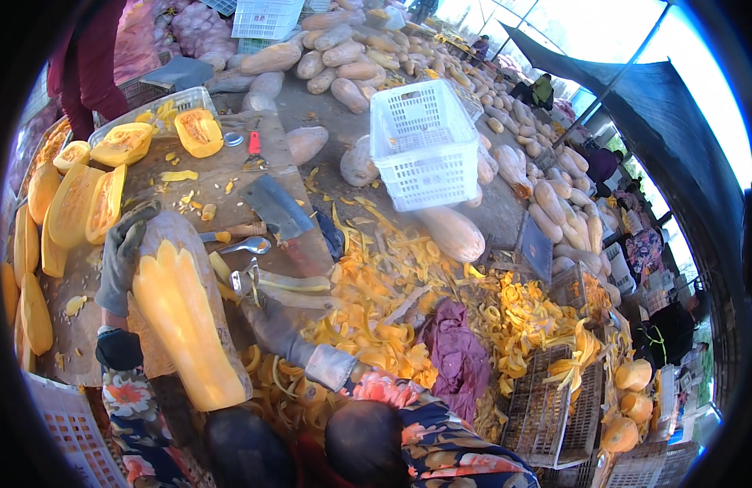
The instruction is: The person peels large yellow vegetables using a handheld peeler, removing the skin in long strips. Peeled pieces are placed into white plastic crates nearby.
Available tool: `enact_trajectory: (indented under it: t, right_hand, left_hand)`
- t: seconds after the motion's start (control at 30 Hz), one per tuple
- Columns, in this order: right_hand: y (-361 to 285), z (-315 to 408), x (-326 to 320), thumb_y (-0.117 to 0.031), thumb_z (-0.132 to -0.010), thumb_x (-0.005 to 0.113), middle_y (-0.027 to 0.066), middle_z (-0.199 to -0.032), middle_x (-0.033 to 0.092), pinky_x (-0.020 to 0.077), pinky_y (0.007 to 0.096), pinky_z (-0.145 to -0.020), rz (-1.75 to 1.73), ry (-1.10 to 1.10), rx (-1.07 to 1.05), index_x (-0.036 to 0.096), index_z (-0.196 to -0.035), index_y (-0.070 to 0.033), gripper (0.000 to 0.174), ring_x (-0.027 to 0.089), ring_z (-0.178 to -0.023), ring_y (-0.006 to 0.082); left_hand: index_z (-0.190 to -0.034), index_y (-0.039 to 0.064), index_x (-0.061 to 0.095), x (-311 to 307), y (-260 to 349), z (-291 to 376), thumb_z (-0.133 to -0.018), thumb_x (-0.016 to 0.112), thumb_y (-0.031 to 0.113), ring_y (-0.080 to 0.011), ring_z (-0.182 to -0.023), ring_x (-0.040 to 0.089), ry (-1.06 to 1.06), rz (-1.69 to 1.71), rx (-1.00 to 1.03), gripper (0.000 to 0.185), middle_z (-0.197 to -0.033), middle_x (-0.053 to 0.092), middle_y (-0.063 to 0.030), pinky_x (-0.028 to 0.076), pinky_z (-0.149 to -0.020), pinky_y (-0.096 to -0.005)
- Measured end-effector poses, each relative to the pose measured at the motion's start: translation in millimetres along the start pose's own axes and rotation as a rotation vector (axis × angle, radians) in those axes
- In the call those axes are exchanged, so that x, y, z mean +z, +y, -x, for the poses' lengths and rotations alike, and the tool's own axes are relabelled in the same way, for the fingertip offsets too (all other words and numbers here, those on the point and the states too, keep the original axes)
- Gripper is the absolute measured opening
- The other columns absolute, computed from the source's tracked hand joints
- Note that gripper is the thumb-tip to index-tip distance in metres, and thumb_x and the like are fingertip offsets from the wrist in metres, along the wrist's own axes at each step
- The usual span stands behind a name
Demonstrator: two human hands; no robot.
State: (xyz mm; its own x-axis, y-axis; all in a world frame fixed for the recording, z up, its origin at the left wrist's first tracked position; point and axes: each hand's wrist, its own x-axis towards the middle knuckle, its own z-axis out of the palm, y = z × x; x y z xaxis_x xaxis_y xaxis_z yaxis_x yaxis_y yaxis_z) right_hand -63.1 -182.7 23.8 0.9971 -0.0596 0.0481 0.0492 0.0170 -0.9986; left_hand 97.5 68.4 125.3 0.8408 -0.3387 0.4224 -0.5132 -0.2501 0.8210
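Observation:
A long butternut-type squash (pixel 180 317), partly peeled to orange flesh, lies tilted on the wooden board with its near end by my knees. My left hand (pixel 122 250), in a grey glove, grips the squash along the left side of its far end. My right hand (pixel 281 329), gloved and blurred, is right of the squash and holds a metal peeler (pixel 246 280). Pale peel strips (pixel 293 282) stretch beside the peeler. Beyond it on the board are a metal spoon (pixel 248 246), a wooden-handled tool (pixel 235 232), a cleaver (pixel 278 204) and a red-handled scraper (pixel 254 151).
Halved squashes (pixel 77 195) line the board's left side. Peel scraps (pixel 376 323) cover the ground at right, around a purple cloth (pixel 455 360). A white plastic crate (pixel 425 165) stands ahead, near a large squash pile (pixel 345 61). A person in dark red trousers (pixel 95 67) stands at upper left.

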Motion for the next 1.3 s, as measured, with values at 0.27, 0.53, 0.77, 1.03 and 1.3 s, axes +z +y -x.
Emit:
enact_trajectory:
  t: [0.27, 0.53, 0.77, 1.03, 1.3]
  right_hand:
    - [11, 0, 2, -0.016, -0.100, 0.048, -0.0006, -0.089, 0.056, 0.0434, 0.0285, -0.073, -0.105, 0.006, -0.021, 0.057, -0.112, -0.003, 0.020, 0.049, -0.081, 0.0099]
    - [15, -2, 0, -0.016, -0.100, 0.048, -0.0008, -0.088, 0.055, 0.0433, 0.0291, -0.073, -0.093, -0.036, -0.044, 0.056, -0.114, -0.004, 0.020, 0.048, -0.080, 0.0105]
    - [15, -1, 3, -0.019, -0.100, 0.048, 0.0002, -0.087, 0.055, 0.0441, 0.0299, -0.074, -0.065, 0.025, -0.075, 0.056, -0.119, -0.004, 0.026, 0.049, -0.080, 0.0117]
    - [6, 1, 0, -0.021, -0.099, 0.050, 0.0015, -0.089, 0.058, 0.0448, 0.0320, -0.076, 0.040, 0.015, -0.069, 0.056, -0.121, -0.004, 0.028, 0.051, -0.082, 0.0138]
    - [8, 1, -10, -0.022, -0.098, 0.054, 0.0099, -0.108, 0.064, 0.0459, 0.0334, -0.087, 0.140, -0.013, -0.015, 0.056, -0.124, -0.003, 0.033, 0.057, -0.095, 0.0190]
  left_hand:
    - [-0.116, -0.005, 0.063, 0, -8, 3, -0.094, 0.049, 0.023, -0.0225, -0.121, 0.053, 0.011, 0.046, -0.010, 0.039, -0.124, 0.063, -0.0147, 0.035, -0.107, -0.0337]
    - [-0.117, -0.007, 0.062, -5, -13, 2, -0.095, 0.050, 0.022, -0.0218, -0.118, 0.054, 0.021, 0.085, -0.008, 0.039, -0.123, 0.063, -0.0143, 0.035, -0.106, -0.0325]
    - [-0.117, -0.007, 0.062, -2, -10, 3, -0.094, 0.051, 0.023, -0.0217, -0.119, 0.054, 0.034, 0.096, -0.001, 0.039, -0.124, 0.063, -0.0144, 0.035, -0.107, -0.0331]
    - [-0.118, -0.007, 0.062, -5, -10, 3, -0.094, 0.050, 0.023, -0.0219, -0.119, 0.054, 0.028, 0.053, -0.011, 0.040, -0.123, 0.064, -0.0141, 0.035, -0.107, -0.0333]
    - [-0.119, -0.006, 0.062, 0, -6, 2, -0.097, 0.047, 0.021, -0.0201, -0.117, 0.055, 0.022, -0.014, -0.060, 0.037, -0.122, 0.064, -0.0133, 0.038, -0.105, -0.0322]
